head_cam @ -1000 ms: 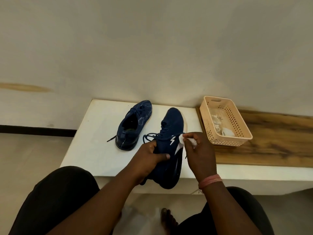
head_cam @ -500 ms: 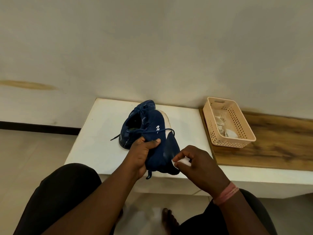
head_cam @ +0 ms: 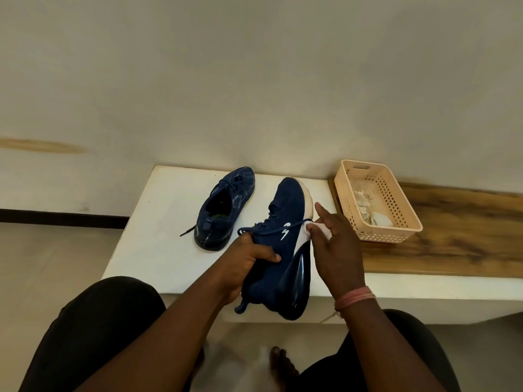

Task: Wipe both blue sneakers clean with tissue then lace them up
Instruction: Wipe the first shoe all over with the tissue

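My left hand (head_cam: pixel 245 264) grips a blue sneaker (head_cam: pixel 285 244) by its collar, holding it tilted on its side over the front edge of the white bench (head_cam: pixel 158 222), toe pointing away. My right hand (head_cam: pixel 335 244) pinches a white tissue (head_cam: pixel 321 232) against the sneaker's white sole edge, index finger raised. A loose lace loops across the shoe's side. The second blue sneaker (head_cam: pixel 223 207) lies on the bench to the left, laces loose, untouched.
A peach plastic basket (head_cam: pixel 402 222) with crumpled used tissues sits on the wooden part of the bench (head_cam: pixel 452 244) at the right. The wall rises directly behind. My knees in black trousers and my bare feet are below the bench edge.
The held sneaker has turned back from the left, toe now pointing away. My right hand moved up from the heel to the sole's side with the tissue.
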